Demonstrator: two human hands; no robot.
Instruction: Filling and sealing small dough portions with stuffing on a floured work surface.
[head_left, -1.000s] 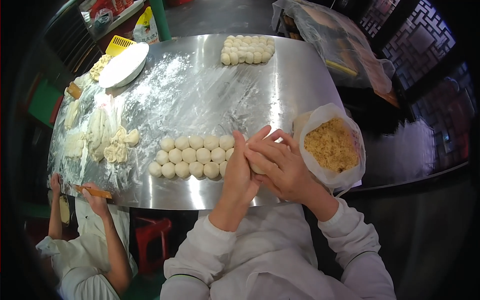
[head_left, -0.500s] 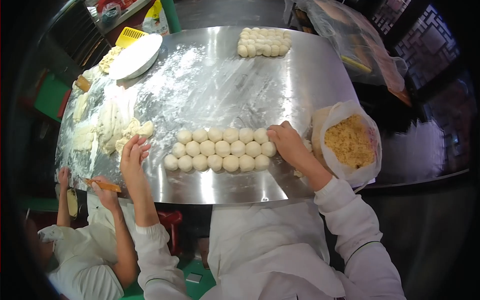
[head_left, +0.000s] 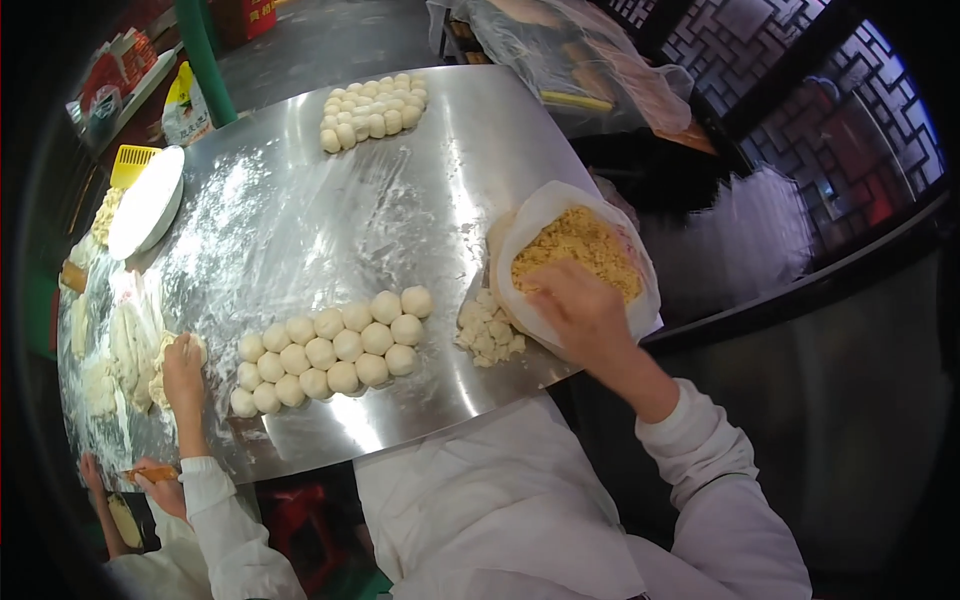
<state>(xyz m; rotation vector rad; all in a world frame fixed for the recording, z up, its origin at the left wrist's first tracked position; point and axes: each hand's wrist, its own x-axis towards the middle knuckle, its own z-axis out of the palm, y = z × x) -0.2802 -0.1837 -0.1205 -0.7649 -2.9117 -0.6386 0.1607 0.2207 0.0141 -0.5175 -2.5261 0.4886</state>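
My left hand rests its fingers on a lump of pale dough at the table's left side, and they look closed round part of it. Over a plastic bag of yellow crumbly filling at the right is my right hand. Its fingers bend down toward the filling, but they are blurred and their tips are hard to make out. Between my hands lie three rows of smooth round dough balls. Beside the bag is a small pile of flattened dough pieces.
More dough balls stand at the table's far edge. A white basin and yellow basket sit at the far left. Long dough strips lie on the floured left side. Near the lower left, a co-worker's hand holds a wooden tool.
My right hand has left the end of the dough-ball rows and moved over the filling bag. My left hand has reached onto the dough. The view has turned right, uncovering the pile of flattened pieces.
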